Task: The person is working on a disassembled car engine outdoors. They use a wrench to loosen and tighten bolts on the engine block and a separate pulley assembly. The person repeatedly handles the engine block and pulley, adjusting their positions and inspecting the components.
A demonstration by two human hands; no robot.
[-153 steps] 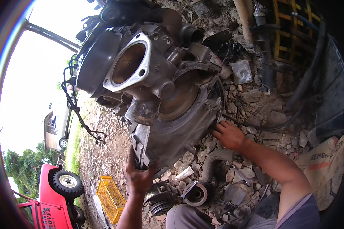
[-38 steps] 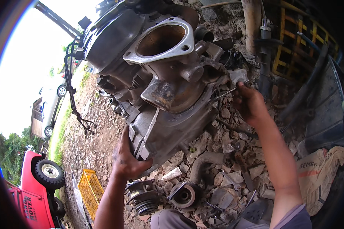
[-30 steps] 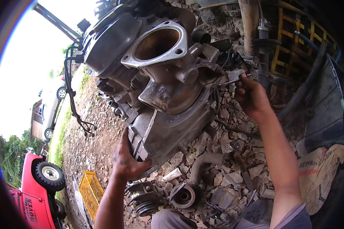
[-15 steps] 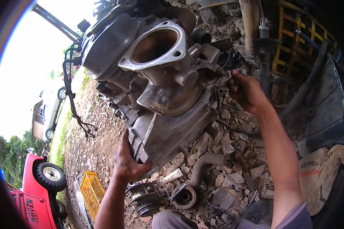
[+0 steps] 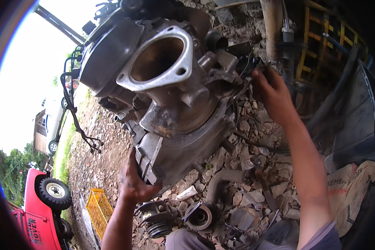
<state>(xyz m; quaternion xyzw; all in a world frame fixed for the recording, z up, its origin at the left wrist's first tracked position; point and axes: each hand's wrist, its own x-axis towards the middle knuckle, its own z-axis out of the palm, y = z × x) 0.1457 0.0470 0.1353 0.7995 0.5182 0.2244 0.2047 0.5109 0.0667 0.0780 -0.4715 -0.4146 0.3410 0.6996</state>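
Observation:
A large grey metal engine (image 5: 183, 112) fills the upper middle, tilted, with a round flanged opening facing me. My left hand (image 5: 137, 185) is wrapped round the lower left corner of its cast cover (image 5: 183, 152), thumb on the near side. My right hand (image 5: 273, 93) is beside the cover's right end, near some thin dark wires (image 5: 246, 64). Its fingers are curled together; whatever they may pinch is too small and dark to make out.
Broken stones cover the ground, with a pulley (image 5: 201, 216), a ribbed hose (image 5: 225, 181), a wrench (image 5: 252, 201) and a paper sack (image 5: 350, 196). Yellow crates (image 5: 99, 208) (image 5: 321, 46) stand left and right. Cables (image 5: 77, 112) hang from the engine; a red vehicle (image 5: 39, 208) is parked left.
The engine has shifted a little to the left and tipped slightly, my left hand moving with it. My right hand has moved a little right and up, apart from the cover's end.

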